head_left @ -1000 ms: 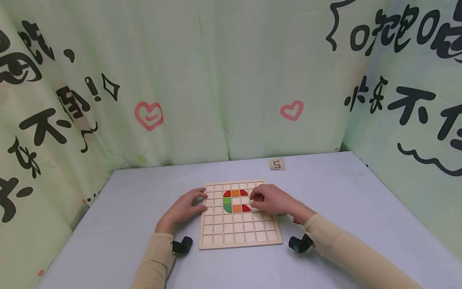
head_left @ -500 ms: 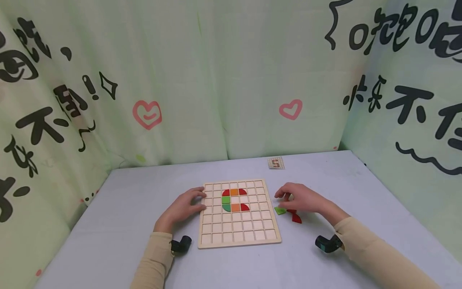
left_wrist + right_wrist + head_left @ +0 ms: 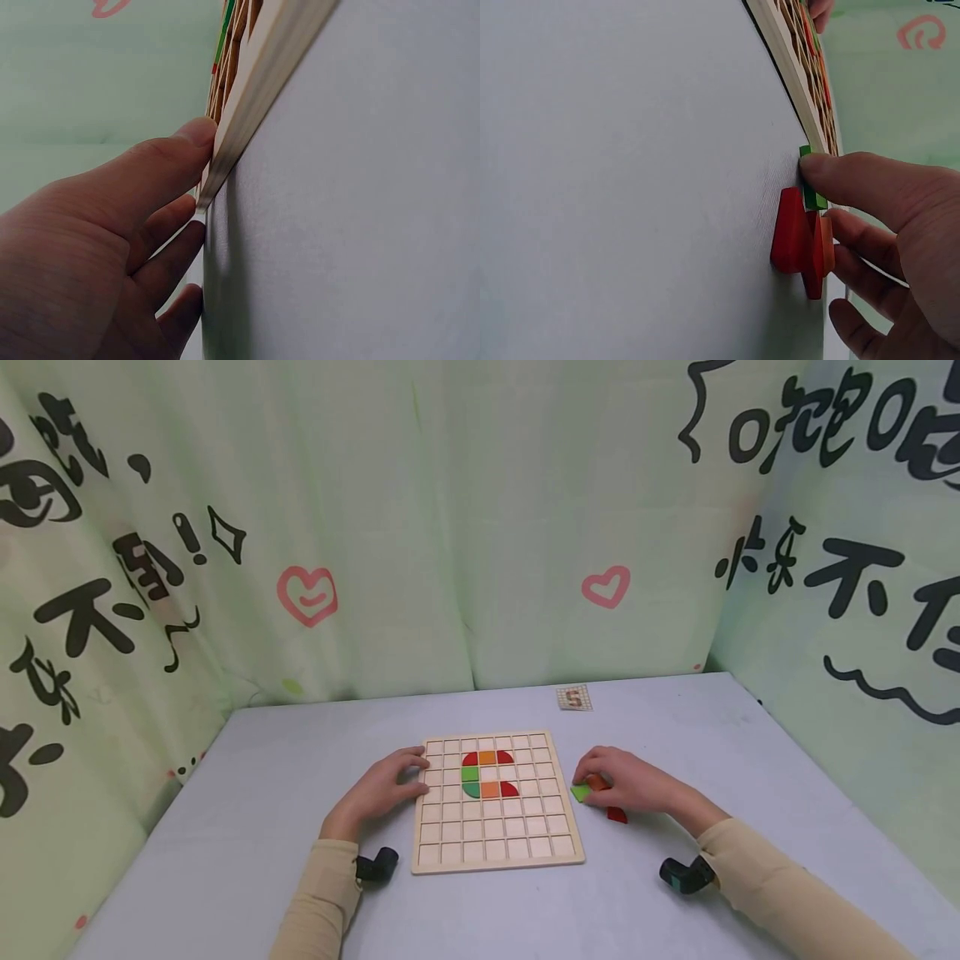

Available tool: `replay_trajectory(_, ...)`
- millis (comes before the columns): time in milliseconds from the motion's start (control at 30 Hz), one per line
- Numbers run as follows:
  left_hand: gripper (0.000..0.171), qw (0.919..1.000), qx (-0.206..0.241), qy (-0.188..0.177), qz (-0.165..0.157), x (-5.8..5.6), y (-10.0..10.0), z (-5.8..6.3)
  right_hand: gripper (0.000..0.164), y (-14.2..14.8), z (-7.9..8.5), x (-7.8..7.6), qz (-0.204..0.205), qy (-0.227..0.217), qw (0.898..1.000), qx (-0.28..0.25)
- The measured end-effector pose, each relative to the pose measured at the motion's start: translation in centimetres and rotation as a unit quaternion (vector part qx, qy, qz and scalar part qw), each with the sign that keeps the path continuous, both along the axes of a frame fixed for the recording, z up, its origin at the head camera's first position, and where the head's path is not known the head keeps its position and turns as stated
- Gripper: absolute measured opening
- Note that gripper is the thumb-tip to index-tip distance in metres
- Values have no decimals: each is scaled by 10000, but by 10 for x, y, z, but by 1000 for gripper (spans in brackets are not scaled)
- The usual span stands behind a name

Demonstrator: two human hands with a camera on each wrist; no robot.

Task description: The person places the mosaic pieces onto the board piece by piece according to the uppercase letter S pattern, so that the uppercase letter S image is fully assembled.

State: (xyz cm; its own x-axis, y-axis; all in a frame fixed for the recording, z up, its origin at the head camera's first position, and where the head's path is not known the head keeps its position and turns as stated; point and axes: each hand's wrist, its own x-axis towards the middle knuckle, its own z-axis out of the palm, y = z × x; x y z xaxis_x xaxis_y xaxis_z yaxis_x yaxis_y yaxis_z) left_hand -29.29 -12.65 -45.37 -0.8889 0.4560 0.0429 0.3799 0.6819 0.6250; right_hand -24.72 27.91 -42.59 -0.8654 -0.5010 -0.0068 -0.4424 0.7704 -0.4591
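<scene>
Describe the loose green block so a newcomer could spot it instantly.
On the pale table, find the gridded wooden board. Just beyond its right edge, the right hand touches the green block. Among the loose pieces there, it alone shows green; its neighbours are red and orange.

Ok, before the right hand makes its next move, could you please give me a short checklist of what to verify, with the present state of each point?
1. Board lying flat on table: ok.
2. Left hand touching the board's left edge: ok, thumb against it.
3. Placed pieces inside their cells: ok, as far as the head view shows.
4. Right hand at green piece: ok, thumb touches it.
5. Green piece firmly pinched: cannot tell, the thumb covers part of it.
6. Red pieces and orange piece spread out: not ok, bunched beside the green one.
</scene>
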Motion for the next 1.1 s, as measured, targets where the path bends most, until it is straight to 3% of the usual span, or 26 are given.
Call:
replay_trajectory(267, 35, 10000, 25, -46, 13, 0, 0, 1, 21, -6, -5, -5, -607, 60, 9981, 103)
replay_trajectory(567, 35, 10000, 26, -60, 11, 1, 0, 1, 23, -6, -5, -8, -492, 212, 9985, 79)
replay_trajectory(1100, 34, 9999, 58, -85, 25, 0, 0, 1, 21, -8, -1, -12, -653, 170, 9977, 19)
